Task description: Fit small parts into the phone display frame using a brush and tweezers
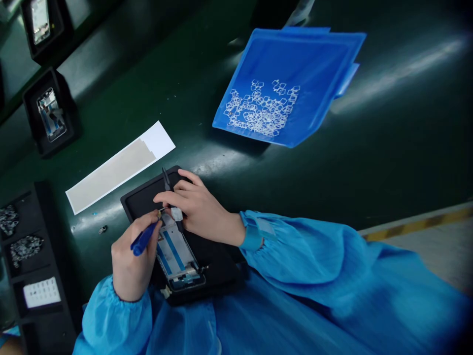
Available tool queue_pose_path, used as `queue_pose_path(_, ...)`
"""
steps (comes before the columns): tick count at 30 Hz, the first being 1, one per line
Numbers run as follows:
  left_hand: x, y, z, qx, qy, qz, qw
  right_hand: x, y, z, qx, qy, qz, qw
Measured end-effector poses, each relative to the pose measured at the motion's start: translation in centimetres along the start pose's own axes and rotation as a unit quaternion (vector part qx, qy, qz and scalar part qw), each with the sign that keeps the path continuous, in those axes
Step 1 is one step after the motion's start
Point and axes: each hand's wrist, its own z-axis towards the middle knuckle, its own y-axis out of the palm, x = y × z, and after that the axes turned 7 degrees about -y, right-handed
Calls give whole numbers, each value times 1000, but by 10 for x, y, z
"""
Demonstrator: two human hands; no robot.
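Observation:
In my left hand [133,254] the fingers are closed around a blue-handled tool [144,238]; its thin metal tip points to the upper end of an opened phone body [176,249]. That phone body, with blue strips along it, lies in a black tray [138,198]. My right hand [205,213] is curled over the tray's far part, holding black tweezers [166,180] that slant past the fingers. Close to its thumb is a small white piece [177,214], whose kind I cannot make out. The fingertips of both hands nearly meet, hiding the exact contact.
A blue bin [306,64] holds many small white frames. A white strip sheet [114,170] lies beyond my tray. Left stand a black compartment box [42,315] with small parts and a white label card, and black trays [33,106] with phone bodies. A striped edge [417,224] borders the table.

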Motion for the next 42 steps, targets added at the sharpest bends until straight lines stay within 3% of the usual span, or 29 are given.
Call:
queue_pose_path(6,-3,-1,0,-16,-1,-31,999,0,2,-1,4,-3,-8,1000)
queue_pose_path(11,-8,3,-4,7,-80,-112,990,-1,2,-2,6,-5,2,1000)
queue_pose_path(16,-20,17,-15,58,-243,-269,930,-4,1,0,7,-4,5,1000)
queue_pose_path(19,-24,22,-19,72,-272,-311,908,-5,1,0,8,0,6,1000)
queue_pose_path(22,-20,19,-19,67,-229,-254,937,-4,1,0,7,1,5,1000)
queue_pose_path(25,-11,11,-14,42,-110,-132,984,-3,2,-1,4,-5,5,1000)
queue_pose_path(27,-6,7,-10,22,-49,-83,995,-3,3,-1,4,-4,7,1000)
queue_pose_path(29,-6,6,-7,5,-58,-85,995,-3,2,-1,8,-3,12,1000)
queue_pose_path(31,-11,8,-5,2,-143,-159,977,-4,1,0,10,-4,17,1000)
queue_pose_path(34,-23,10,-2,86,-282,-339,893,-6,0,1,10,-4,19,1000)
queue_pose_path(36,-29,6,-2,196,-285,-408,845,-6,0,2,10,-2,21,1000)
queue_pose_path(37,-31,3,-3,238,-261,-417,837,-6,1,2,9,-1,23,1000)
queue_pose_path(39,-31,-3,-8,263,-197,-374,867,-6,1,2,13,1,28,1000)
queue_pose_path(42,-28,-6,-20,126,-93,-170,973,-5,2,2,18,-2,35,999)
